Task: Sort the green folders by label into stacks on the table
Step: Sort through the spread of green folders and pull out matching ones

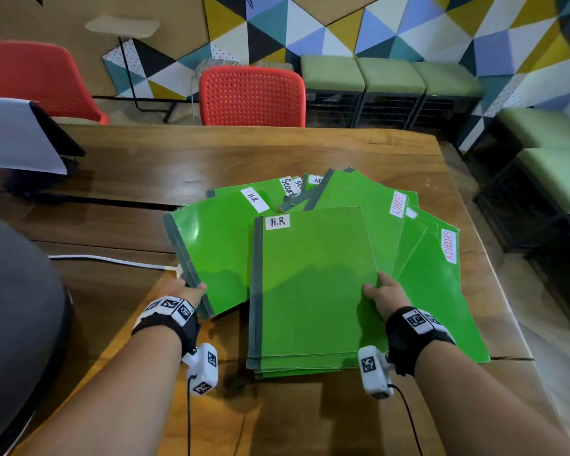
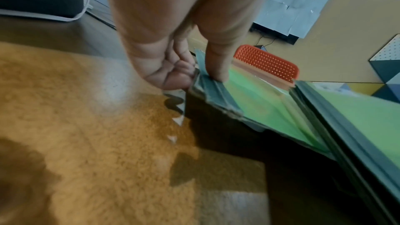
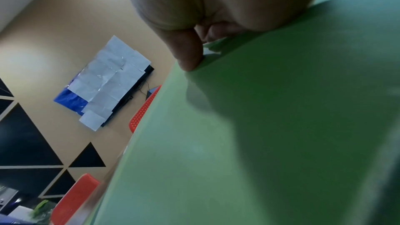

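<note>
Sitting at the far left edge of the wooden table (image 1: pixel 119 179): a dark stand holding a white sheet (image 1: pixel 17 133), with a white cable (image 1: pixel 112 261) running across the wood towards the middle. Pinching next, the left hand (image 1: pixel 186 291), thumb on top and fingers curled beneath the dark spine of a small bundle of green folders (image 1: pixel 211 245), lifting that bundle's near corner off the table; from the left wrist view, thumb (image 2: pixel 216 61) pressing down on the grey-green binding edge (image 2: pixel 216 95) and the curled fingers tucked under it. Lying just beyond that bundle, a folder marked H.R (image 1: pixel 254 199). Resting in the middle, nearest the body, a squared stack of green folders (image 1: pixel 313 291) with an H.R label (image 1: pixel 277 222) at its top left corner, overlapping the left bundle's right side. Gripping the stack's right edge, the right hand (image 1: pixel 384 292), thumb lying on the top cover and the fingers going underneath; from the right wrist view, the thumb tip (image 3: pixel 190 57) pressing on the green cover (image 3: pixel 259 126). Fanning out beyond and to the right, more green folders, two showing red SECURITY labels (image 1: pixel 398 203) (image 1: pixel 449 245), others farther back showing partly hidden labels. Standing behind the table, a red perforated chair (image 1: pixel 252 97), and green-cushioned stools (image 1: pixel 389 75) lining the patterned wall on the right.
</note>
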The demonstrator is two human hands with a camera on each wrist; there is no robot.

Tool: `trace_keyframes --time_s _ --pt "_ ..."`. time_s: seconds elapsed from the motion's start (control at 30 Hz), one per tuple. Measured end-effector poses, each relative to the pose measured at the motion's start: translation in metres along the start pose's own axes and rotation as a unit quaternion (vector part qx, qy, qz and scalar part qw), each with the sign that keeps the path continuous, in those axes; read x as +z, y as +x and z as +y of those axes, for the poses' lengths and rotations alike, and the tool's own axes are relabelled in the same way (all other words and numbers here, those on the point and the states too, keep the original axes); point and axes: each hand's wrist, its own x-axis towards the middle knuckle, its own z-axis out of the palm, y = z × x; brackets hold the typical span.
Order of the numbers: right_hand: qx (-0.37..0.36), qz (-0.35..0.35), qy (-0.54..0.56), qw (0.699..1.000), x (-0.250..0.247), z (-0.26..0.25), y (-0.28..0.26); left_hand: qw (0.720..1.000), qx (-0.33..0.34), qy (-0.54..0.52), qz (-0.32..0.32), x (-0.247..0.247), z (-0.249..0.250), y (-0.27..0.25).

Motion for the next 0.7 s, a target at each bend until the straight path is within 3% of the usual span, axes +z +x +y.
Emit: trace_keyframes --time_s 0.3,0.4,0.53,0.63,0.7 --pt "-0.038 0.018 0.018 0.999 -0.006 -0.009 0.0 0.999 0.005 -0.045 -0.003 0.015 0.005 -0.009" --pt "-0.039 0.016 0.042 0.998 -0.007 -0.007 0.0 0.995 -0.009 -0.072 0.071 0.007 -0.003 -0.016" --pt "-0.067 0.021 0.051 0.996 -0.006 -0.009 -0.003 0.959 0.001 -0.202 0.199 -0.006 -0.019 -0.034" --pt "-0.089 0.019 0.057 0.994 -0.005 -0.014 -0.009 0.943 0.051 -0.229 0.237 -0.015 -0.024 -0.045" --pt "-0.091 0.007 0.065 0.994 -0.001 -0.017 -0.012 0.944 0.07 -0.233 0.225 -0.014 -0.027 -0.045"
